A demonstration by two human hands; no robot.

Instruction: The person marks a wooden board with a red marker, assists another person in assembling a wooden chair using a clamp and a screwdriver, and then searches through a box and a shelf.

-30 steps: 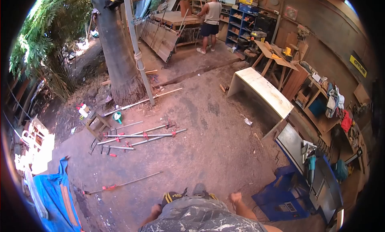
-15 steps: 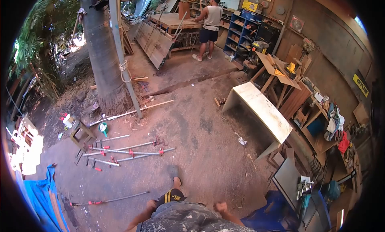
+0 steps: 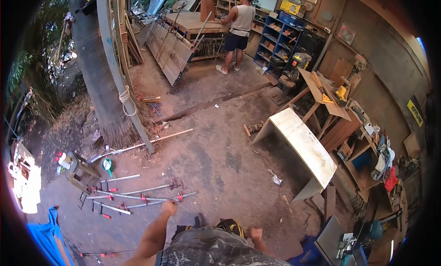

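My left hand point(image 3: 169, 208) is held out in front of my body with its fingers curled, over the ground beside the right end of the bar clamps point(image 3: 147, 200). Whether it touches a clamp cannot be told. Close to my right hip hangs my right hand point(image 3: 255, 233), its fingers small and curled in. No object shows in either hand. Several metal clamps with red parts lie on the ground, and one more clamp point(image 3: 108, 254) lies nearer at the lower left.
A pale wooden bench point(image 3: 303, 144) stands to the right. A small stool point(image 3: 80, 172) and a green container point(image 3: 107, 165) are at the left. Behind, a person point(image 3: 240, 27) stands at a worktable point(image 3: 197, 23). A tree trunk point(image 3: 98, 77) and post point(image 3: 133, 110) rise at upper left.
My left hand has swung forward and up, away from my hip. The view has moved forward, and the clamps sit lower in it. My right hand stays near my side.
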